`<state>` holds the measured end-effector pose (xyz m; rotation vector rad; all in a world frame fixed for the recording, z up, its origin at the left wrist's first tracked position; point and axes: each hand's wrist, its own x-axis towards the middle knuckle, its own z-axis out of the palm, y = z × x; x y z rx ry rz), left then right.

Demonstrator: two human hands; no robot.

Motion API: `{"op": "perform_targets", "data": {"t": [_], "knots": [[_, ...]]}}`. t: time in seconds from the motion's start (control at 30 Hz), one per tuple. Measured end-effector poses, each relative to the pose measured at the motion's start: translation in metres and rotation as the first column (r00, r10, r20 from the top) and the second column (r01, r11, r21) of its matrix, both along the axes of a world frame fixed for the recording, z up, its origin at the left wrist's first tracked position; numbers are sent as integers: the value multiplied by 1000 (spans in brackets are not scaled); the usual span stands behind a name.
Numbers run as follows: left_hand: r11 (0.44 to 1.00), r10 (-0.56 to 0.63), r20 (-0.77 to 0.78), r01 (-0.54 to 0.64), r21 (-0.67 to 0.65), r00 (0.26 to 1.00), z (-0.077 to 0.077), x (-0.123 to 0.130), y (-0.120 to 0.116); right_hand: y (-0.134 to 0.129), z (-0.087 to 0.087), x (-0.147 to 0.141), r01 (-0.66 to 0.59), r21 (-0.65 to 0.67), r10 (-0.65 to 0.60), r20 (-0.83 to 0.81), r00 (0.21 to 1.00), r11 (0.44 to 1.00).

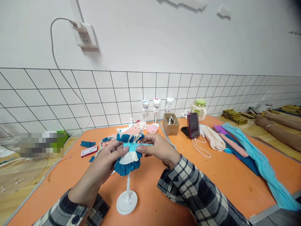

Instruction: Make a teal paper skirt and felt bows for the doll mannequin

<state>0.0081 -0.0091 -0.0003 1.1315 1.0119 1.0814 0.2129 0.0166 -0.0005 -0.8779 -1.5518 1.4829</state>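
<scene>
A small doll dress form on a white stand (127,202) stands upright before me, dressed in a teal ruffled skirt (125,169) with a white pleated layer (129,158) over it. Around its waist runs a light blue strip (132,146). My left hand (104,158) presses the strip's left part against the dress, thumb on top. With thumb and fingers, my right hand (161,148) pinches the same strip on the right side, its end poking out past the thumb. The back of the dress is hidden.
Behind stand white mini dress forms (156,106), a pink bowl (152,128) and a cardboard box (171,125). Left lie a red-white box (89,151) and teal scraps (87,144). Right are a phone (193,125), a bottle (199,106), crepe paper (256,157) and another person's arms (279,124).
</scene>
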Motion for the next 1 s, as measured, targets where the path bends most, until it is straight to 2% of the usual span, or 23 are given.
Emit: {"op": "perform_targets", "data": {"t": [0.17,0.27,0.4,0.5,0.6,0.8,1.0], "knots": [[999,-50,102,52,-15,994,-2,-2,0,1,-3,-3,38,-31,-39,-58,998,999],[994,-85,218,98,-52,972,-3,0,-1,2,-5,-4,-16,-63,9,-110,994,998],[989,-61,351,104,-106,934,0,3,-3,3,-6,-3,-82,-94,66,-155,986,992],[988,-64,372,111,-105,926,4,4,-3,3,-5,0,-102,-116,84,-147,986,988],[991,-73,371,109,-79,926,4,3,-2,3,-3,1,-62,-89,50,-132,990,994],[982,-162,413,187,-20,896,-6,4,-2,3,-5,-3,-41,-40,35,-157,987,998],[980,-175,444,198,-7,879,-11,7,-4,2,-6,-5,-32,-40,25,-159,987,999]]}}
